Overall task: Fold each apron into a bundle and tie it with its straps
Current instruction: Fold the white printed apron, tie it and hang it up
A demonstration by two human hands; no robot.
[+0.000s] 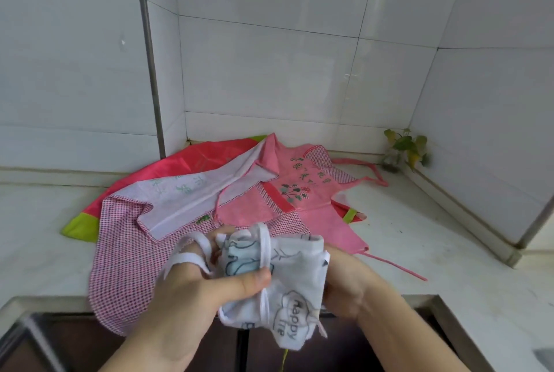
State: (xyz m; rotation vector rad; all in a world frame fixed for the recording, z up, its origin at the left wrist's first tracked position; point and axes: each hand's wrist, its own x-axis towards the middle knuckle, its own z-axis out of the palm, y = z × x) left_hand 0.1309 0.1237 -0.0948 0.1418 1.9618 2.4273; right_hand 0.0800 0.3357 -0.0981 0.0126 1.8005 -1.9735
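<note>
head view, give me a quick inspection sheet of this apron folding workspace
surface: pale marble-look countertop, in a tiled corner.
job's things: white printed apron bundle held above the counter edge, white strap wrapped round it; pink checked apron, pink embroidered apron and red apron with green trim lie unfolded, overlapping.
clutter: small leafy plant in the corner.
hands: left hand grips bundle, strap looped over fingers; right hand holds the other side.
cables: nothing seen.
surroundings: white wall tiles.

Single head view, looking forward-down, close over counter (419, 251), facing tiled corner.
</note>
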